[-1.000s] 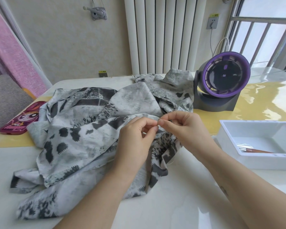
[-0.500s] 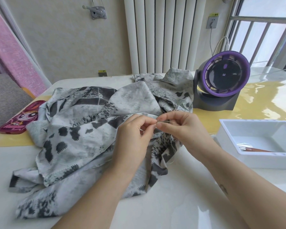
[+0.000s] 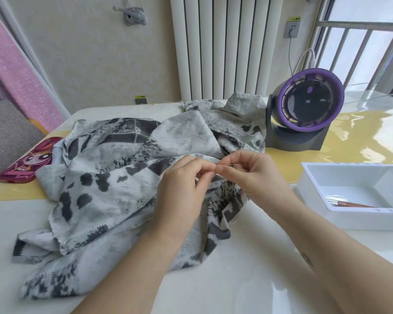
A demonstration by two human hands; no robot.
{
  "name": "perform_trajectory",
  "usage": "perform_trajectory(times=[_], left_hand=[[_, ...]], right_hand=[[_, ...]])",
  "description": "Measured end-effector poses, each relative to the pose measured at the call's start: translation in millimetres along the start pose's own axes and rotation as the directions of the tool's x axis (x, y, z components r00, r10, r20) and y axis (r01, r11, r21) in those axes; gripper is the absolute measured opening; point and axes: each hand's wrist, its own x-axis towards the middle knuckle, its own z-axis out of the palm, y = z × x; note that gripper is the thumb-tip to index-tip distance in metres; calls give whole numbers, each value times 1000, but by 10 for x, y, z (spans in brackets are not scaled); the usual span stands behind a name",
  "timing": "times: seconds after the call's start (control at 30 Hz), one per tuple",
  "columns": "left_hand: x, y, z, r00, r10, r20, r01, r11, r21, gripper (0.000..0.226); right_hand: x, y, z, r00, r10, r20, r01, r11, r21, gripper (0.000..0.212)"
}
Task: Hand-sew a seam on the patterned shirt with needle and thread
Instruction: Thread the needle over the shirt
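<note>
Your shirt (image 3: 114,191) lies crumpled over the middle and left of the frame on the pale table (image 3: 247,288), and the seam you are working on is the folded edge held up just right of centre, where your two hands meet. Your left hand (image 3: 186,186) has its fingers curled, with thumb and forefinger pinching that fold from the left. Your right hand (image 3: 254,175) comes in from the right, its thumb and forefinger closed narrowly on the needle (image 3: 228,165), the other fingers loosely bent above. What matters for the next move is this: the needle shows as a thin glint lying nearly level across the frame, one end at the spot where your fingertips touch and the other running right under your right forefinger. So its long axis follows the fold rather than crossing it, and your right hand is the one on it. I judge the next pull should go rightward along that line while the left keeps the fold taut. The thread is too fine to make out here.
</note>
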Motion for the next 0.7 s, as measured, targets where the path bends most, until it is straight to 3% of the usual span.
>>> perform_trajectory(times=[0.17, 0.33, 0.5, 0.7], left_hand=[[4, -14, -18, 999, 42, 33, -46, 989, 143, 9], [12, -35, -40, 992, 121, 39, -127, 953, 276, 15], [29, -54, -56, 992, 114, 58, -124, 965, 231, 21], [54, -75, -81, 999, 29, 22, -31, 997, 66, 7]], right_hand=[[-4, 15, 18, 999, 52, -1, -52, 998, 23, 14], [21, 16, 24, 979, 197, 53, -202, 973, 112, 17], [53, 10, -35, 944, 315, 101, -330, 883, 334, 17], [76, 44, -36, 944, 328, -19, -302, 889, 345, 15]])
